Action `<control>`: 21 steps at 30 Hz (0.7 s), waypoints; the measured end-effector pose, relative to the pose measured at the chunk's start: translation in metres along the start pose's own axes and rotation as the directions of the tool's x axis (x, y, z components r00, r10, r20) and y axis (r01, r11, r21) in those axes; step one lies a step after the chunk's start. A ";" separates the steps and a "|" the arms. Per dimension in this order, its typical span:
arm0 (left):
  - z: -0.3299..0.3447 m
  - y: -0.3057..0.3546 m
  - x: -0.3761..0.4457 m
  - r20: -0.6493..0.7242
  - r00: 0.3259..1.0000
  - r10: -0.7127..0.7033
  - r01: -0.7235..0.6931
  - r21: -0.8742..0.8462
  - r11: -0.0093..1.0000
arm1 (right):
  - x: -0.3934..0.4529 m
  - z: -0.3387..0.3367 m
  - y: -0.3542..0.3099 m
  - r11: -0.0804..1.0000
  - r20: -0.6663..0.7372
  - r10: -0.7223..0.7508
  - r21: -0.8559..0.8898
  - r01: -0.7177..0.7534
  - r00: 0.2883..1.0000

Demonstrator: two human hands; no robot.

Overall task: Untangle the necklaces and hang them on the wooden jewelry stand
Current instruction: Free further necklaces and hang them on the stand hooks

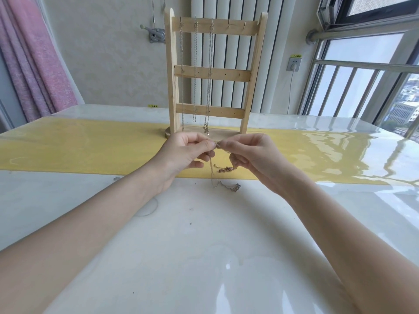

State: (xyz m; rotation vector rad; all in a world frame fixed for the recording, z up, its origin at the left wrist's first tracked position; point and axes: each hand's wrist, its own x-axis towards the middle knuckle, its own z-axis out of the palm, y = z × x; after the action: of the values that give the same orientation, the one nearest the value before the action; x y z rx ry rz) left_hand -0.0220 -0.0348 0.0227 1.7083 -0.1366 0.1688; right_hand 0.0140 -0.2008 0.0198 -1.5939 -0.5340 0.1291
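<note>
Hands (216,147) together pinch one fine, limp chain (212,168), likely snag-prone and best held near its clasp.

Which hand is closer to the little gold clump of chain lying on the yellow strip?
Right. The right hand has its curled fingers just above the small gold clump of chain, almost touching. The left hand sits farther off, to the clump's left.
</note>
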 end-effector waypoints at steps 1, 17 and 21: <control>-0.001 -0.001 0.000 -0.008 1.000 0.005 -0.005 0.024 1.000 | 0.000 0.002 0.000 0.999 0.000 -0.008 -0.038 0.008 1.000; 0.000 -0.004 0.000 0.037 0.999 0.005 -0.012 0.181 0.983 | 0.001 0.007 0.005 0.980 -0.030 0.014 -0.196 -0.020 0.999; 0.002 -0.002 0.000 0.032 0.998 -0.046 0.041 0.141 0.989 | 0.002 0.010 0.004 0.962 -0.061 -0.035 -0.273 0.017 0.998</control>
State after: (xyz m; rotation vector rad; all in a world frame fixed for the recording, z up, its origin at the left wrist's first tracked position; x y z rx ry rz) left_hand -0.0214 -0.0364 0.0202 1.8538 -0.1156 0.1175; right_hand 0.0127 -0.1915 0.0149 -1.8514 -0.5387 -0.0180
